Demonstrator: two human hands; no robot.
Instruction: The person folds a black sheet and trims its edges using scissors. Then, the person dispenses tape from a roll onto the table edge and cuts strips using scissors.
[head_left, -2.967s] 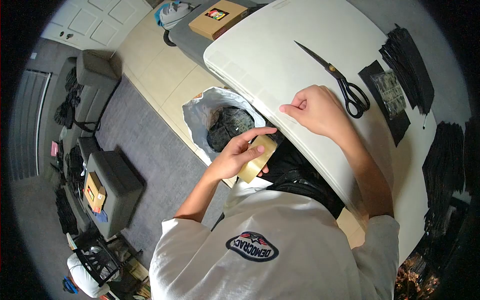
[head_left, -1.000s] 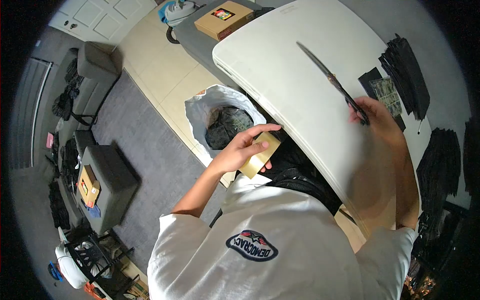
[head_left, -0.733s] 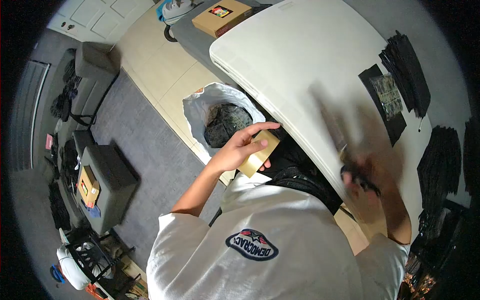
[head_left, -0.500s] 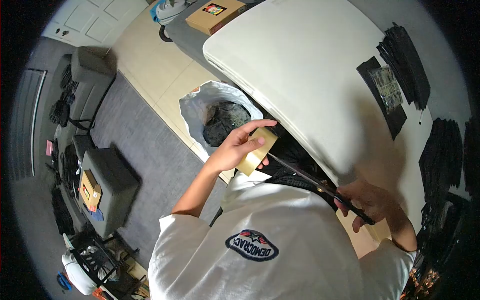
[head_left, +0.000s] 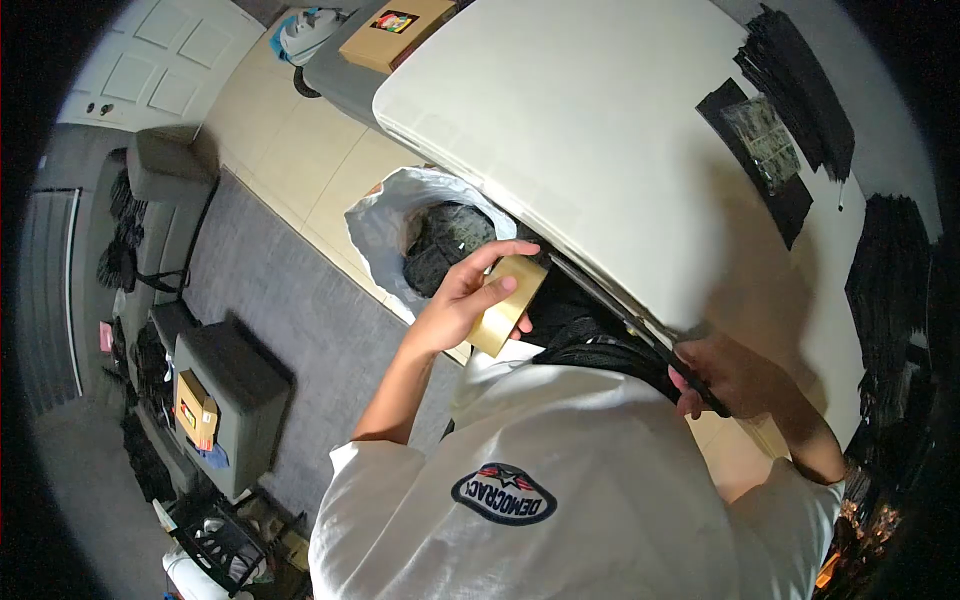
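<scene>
Wrapped around a roll of yellowish tape, my left hand is low in front of my body, beside the table edge. My right hand grips the handles of large black scissors. Their long blades point toward the tape roll, with the tip close to its upper right side. Whether the tip touches anything is too small to tell. Behind my left hand stands an opened white bag with dark material inside.
On the white table, a clear packet lies on a black strip, beside a black pleated stack. A cardboard box rests on a grey seat beyond the table. A grey ottoman stands at the left.
My right hand has picked the scissors up off the table and brought them down and left, blades toward the tape. My left hand still holds the roll. The view has shifted slightly.
</scene>
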